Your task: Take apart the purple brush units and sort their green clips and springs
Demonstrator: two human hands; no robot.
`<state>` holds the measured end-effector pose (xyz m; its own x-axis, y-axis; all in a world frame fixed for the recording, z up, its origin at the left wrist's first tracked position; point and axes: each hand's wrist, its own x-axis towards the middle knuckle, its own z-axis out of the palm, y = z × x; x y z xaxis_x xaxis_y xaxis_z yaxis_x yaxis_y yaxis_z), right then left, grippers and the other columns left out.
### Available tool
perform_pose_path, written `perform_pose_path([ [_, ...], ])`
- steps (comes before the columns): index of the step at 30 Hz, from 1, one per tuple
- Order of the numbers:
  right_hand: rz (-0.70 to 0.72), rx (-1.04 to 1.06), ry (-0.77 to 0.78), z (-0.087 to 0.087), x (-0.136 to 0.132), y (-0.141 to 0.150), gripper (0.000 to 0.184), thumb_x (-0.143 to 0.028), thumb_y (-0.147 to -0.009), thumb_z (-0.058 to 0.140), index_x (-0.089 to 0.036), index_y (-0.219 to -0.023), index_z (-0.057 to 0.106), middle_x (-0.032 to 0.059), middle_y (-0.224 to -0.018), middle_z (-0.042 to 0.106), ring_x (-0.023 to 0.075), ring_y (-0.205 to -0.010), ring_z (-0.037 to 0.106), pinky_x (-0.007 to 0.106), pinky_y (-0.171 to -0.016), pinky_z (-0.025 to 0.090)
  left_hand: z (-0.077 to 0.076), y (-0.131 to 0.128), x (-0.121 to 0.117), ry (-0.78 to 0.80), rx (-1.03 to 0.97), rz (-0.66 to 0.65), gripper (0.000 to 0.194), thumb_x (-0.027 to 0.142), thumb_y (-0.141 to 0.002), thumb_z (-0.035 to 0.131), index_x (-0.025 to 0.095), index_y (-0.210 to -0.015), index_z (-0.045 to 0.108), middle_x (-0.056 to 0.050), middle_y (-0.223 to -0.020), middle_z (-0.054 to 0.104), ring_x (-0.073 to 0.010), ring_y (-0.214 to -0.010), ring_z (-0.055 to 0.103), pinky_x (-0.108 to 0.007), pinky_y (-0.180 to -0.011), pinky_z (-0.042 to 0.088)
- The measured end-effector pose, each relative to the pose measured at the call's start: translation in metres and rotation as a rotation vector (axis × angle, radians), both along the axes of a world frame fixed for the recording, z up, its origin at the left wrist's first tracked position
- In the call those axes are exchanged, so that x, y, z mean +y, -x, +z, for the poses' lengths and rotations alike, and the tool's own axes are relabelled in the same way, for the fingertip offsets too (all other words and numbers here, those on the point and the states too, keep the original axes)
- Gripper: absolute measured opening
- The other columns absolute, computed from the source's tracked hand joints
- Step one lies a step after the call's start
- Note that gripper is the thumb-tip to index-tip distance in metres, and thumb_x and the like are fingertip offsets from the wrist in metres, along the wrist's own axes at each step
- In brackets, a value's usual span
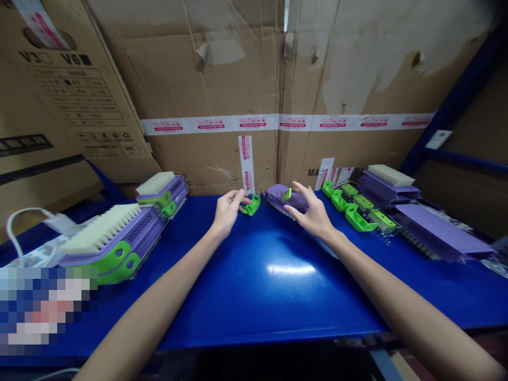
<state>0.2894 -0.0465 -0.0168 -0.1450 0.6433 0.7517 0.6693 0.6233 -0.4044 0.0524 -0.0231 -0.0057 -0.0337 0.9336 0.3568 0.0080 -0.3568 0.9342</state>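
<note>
My left hand (228, 210) is closed in a pinch above the blue table, thumb pressed to forefinger. What sits in the pinch, if anything, is too small to make out. Its other fingers reach a bright green plastic handle part (251, 205), which lies just right of them. My right hand (311, 212) is open, thumb and forefinger spread beside a purple brush body (296, 201) with bristles underneath. A smaller purple piece with a green tip (286, 194) rises from that body, close to the right fingertips. Whether they touch it I cannot tell.
Purple-and-green brushes with cream bristles (105, 227) stand at left, near a white plug (63, 224) and cable. Several green parts (359, 219) line the right side, beside more purple bodies (444, 227). Cardboard boxes (206, 69) wall off the back of the blue table (238, 296).
</note>
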Motion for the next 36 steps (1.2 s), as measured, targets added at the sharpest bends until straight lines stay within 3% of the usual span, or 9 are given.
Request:
perform_pose_path([
  [3,0.084,0.139,0.076,0.005,-0.008,0.010,0.055,-0.039,-0.083,0.060,-0.021,-0.134,0.049,0.0083,-0.107,0.068,0.0221,-0.100,0.064,0.044,-0.096,0.046,0.000,-0.001,-0.002,0.062,0.001,-0.057,0.039,0.051,-0.077,0.060,0.012,-0.078,0.064,-0.008,-0.068,0.069,-0.0131,-0.060,0.060,-0.024,-0.054,0.042],
  [5,0.087,0.214,0.112,0.006,-0.011,0.012,0.054,-0.039,-0.082,0.061,-0.020,-0.131,0.051,0.0061,-0.097,0.070,0.0201,-0.088,0.065,0.039,-0.084,0.051,0.001,-0.002,-0.003,0.085,0.023,-0.077,0.040,0.052,-0.076,0.060,0.012,-0.080,0.063,-0.008,-0.069,0.069,-0.0143,-0.063,0.062,-0.024,-0.055,0.042],
  [10,0.040,0.361,0.184,0.009,-0.011,0.011,0.053,-0.044,-0.080,0.061,-0.019,-0.127,0.054,0.0034,-0.083,0.069,0.0164,-0.066,0.060,0.037,-0.069,0.053,0.004,-0.003,-0.009,0.013,0.065,-0.156,0.047,0.044,-0.068,0.071,0.016,-0.103,0.057,-0.006,-0.086,0.069,-0.0168,-0.078,0.065,-0.024,-0.059,0.046],
  [14,0.156,0.480,0.335,0.011,-0.010,0.012,0.057,-0.047,-0.081,0.060,-0.020,-0.130,0.049,0.0044,-0.078,0.069,0.0187,-0.061,0.061,0.038,-0.062,0.054,0.005,-0.004,-0.011,0.014,0.104,-0.227,0.042,0.037,-0.062,0.077,0.016,-0.095,0.061,-0.004,-0.081,0.067,-0.0143,-0.071,0.063,-0.026,-0.062,0.048],
  [18,0.181,0.501,0.377,0.012,-0.009,0.012,0.063,-0.047,-0.079,0.062,-0.019,-0.133,0.045,0.0062,-0.084,0.071,0.0203,-0.064,0.064,0.041,-0.065,0.056,0.004,-0.003,-0.009,0.051,0.148,-0.230,0.037,0.043,-0.066,0.075,0.014,-0.085,0.064,-0.002,-0.064,0.064,-0.0121,-0.057,0.058,-0.026,-0.057,0.046],
  [24,0.188,0.314,0.232,0.010,-0.011,0.007,0.061,-0.041,-0.081,0.062,-0.020,-0.136,0.045,0.0072,-0.099,0.072,0.0205,-0.080,0.067,0.039,-0.072,0.056,0.007,0.004,-0.006,0.219,0.133,-0.227,0.041,0.055,-0.074,0.067,0.014,-0.071,0.062,-0.002,-0.051,0.058,-0.0106,-0.045,0.051,-0.025,-0.049,0.040],
  [28,0.177,0.124,0.120,0.006,-0.011,0.006,0.057,-0.037,-0.084,0.060,-0.023,-0.137,0.045,0.0050,-0.105,0.071,0.0164,-0.074,0.066,0.037,-0.075,0.057,0.010,0.008,-0.004,0.421,-0.020,-0.222,0.034,0.047,-0.075,0.068,0.014,-0.070,0.062,-0.001,-0.049,0.057,-0.0096,-0.043,0.050,-0.025,-0.048,0.041],
  [31,0.156,-0.027,0.000,0.006,-0.012,0.003,0.053,-0.036,-0.087,0.058,-0.023,-0.137,0.047,0.0053,-0.108,0.070,0.0178,-0.081,0.067,0.037,-0.081,0.056,0.010,0.011,-0.001,0.517,-0.092,-0.210,0.029,0.041,-0.078,0.067,0.014,-0.067,0.061,-0.001,-0.048,0.056,-0.0087,-0.042,0.049,-0.024,-0.047,0.041],
  [36,0.118,-0.324,-0.149,0.012,-0.015,-0.001,0.041,-0.030,-0.092,0.048,-0.020,-0.131,0.055,0.0088,-0.111,0.069,0.0228,-0.101,0.064,0.041,-0.090,0.052,0.008,0.020,0.004,0.526,-0.074,-0.098,0.033,0.044,-0.075,0.068,0.014,-0.065,0.059,-0.003,-0.049,0.058,-0.0093,-0.042,0.051,-0.023,-0.046,0.042],
])
